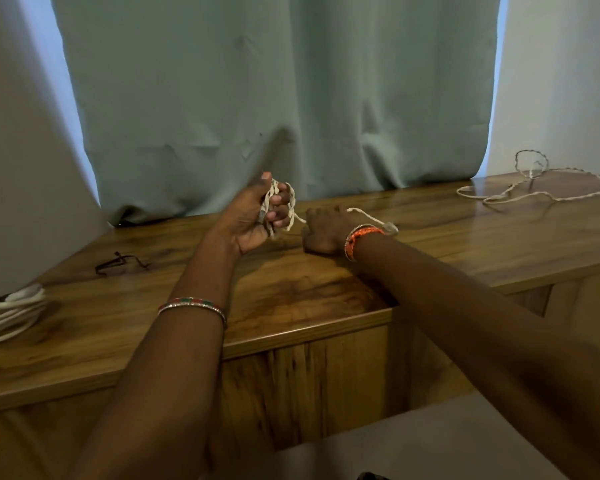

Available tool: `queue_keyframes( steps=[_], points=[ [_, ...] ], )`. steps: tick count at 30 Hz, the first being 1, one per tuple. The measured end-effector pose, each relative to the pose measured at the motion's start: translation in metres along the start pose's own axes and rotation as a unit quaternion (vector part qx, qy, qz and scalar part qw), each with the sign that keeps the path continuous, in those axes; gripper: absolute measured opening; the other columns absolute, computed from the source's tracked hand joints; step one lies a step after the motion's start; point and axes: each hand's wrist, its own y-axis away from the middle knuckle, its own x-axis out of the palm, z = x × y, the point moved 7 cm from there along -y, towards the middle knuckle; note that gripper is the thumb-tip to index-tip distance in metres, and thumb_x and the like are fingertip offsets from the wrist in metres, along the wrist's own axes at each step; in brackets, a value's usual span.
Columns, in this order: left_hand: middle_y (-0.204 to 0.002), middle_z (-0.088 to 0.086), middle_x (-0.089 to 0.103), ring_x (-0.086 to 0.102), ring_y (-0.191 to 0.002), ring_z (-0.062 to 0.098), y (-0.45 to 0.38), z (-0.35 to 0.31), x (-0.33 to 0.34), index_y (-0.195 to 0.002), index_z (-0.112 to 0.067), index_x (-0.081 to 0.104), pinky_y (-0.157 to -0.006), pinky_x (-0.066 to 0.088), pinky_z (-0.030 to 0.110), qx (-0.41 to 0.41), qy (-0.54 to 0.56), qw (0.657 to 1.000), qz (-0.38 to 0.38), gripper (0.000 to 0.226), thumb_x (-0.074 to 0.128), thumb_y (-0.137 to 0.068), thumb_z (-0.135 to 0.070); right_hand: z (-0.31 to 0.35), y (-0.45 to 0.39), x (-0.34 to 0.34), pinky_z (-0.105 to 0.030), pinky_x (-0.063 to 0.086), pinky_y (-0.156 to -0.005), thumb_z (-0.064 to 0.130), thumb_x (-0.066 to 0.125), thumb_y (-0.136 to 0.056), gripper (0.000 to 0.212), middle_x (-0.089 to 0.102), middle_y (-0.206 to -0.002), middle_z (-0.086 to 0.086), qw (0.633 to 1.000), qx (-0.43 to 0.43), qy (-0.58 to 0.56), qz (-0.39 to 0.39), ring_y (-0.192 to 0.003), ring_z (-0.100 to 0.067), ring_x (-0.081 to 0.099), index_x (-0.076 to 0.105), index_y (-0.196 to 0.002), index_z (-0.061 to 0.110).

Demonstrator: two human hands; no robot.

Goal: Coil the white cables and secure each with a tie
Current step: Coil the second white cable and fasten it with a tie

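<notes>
My left hand (pixel 257 216) is raised above the wooden table (pixel 309 299) and grips a small coil of white cable (pixel 280 202), the loops wrapped around its curled fingers. From the coil the cable's loose end (pixel 371 218) runs right, over my right hand (pixel 326 232). That hand rests low on the table with curled fingers on the cable, though the grip itself is hidden. A second white cable (pixel 534 188) lies loose and tangled at the table's far right. A dark tie (pixel 122 263) lies on the table to the left.
A coiled bundle of thicker white cable (pixel 11 317) sits at the table's left edge. Grey-green curtains (pixel 274 98) hang right behind the table. The table's front edge steps down near the middle, with a lower shelf to the right.
</notes>
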Motion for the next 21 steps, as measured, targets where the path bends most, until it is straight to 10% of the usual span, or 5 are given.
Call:
queue_keyframes(
  steps=[5,9,14,21],
  points=[
    [-0.041,-0.008,0.038,0.028,-0.026,0.002,0.0,0.003,-0.002,-0.072,-0.013,0.038,-0.032,0.023,0.014,-0.021,0.015,1.0,-0.016,0.04,0.02,-0.102,-0.032,0.022,0.009,-0.042,-0.034,0.049,-0.083,0.02,0.063,-0.082,0.036,0.068,-0.103,-0.018,0.904,-0.111,-0.365,-0.194,-0.095,-0.031,0.064,0.059,-0.113,0.001],
    [-0.037,-0.009,0.036,0.027,-0.023,0.004,0.003,0.0,-0.001,-0.071,-0.015,0.037,-0.03,0.021,0.013,-0.039,0.025,0.999,-0.003,0.042,0.019,-0.101,-0.037,0.024,0.018,-0.05,-0.039,0.05,-0.072,0.017,0.05,-0.085,0.029,0.071,-0.093,-0.017,0.905,-0.133,-0.319,-0.246,-0.086,-0.033,0.066,0.068,-0.104,0.004],
    [-0.048,-0.007,0.042,0.034,-0.032,0.004,0.003,0.004,0.019,-0.075,-0.012,0.041,-0.038,0.03,0.016,-0.047,0.011,0.998,0.043,0.038,0.019,-0.101,-0.028,0.003,0.01,-0.05,-0.033,0.038,-0.062,0.016,0.047,-0.094,0.019,0.068,-0.098,-0.008,0.963,-0.008,0.007,-0.271,-0.092,-0.035,0.064,0.052,-0.112,0.019],
    [-0.059,-0.006,0.046,0.04,-0.044,0.006,-0.001,-0.002,0.02,-0.081,-0.013,0.043,-0.048,0.039,0.019,0.001,-0.001,0.997,0.076,0.028,0.023,-0.098,-0.023,0.027,0.018,-0.034,-0.035,0.045,-0.081,0.013,0.044,-0.095,0.024,0.065,-0.112,-0.016,0.989,-0.014,-0.065,-0.129,-0.104,-0.034,0.06,0.062,-0.108,0.006]
  ],
)
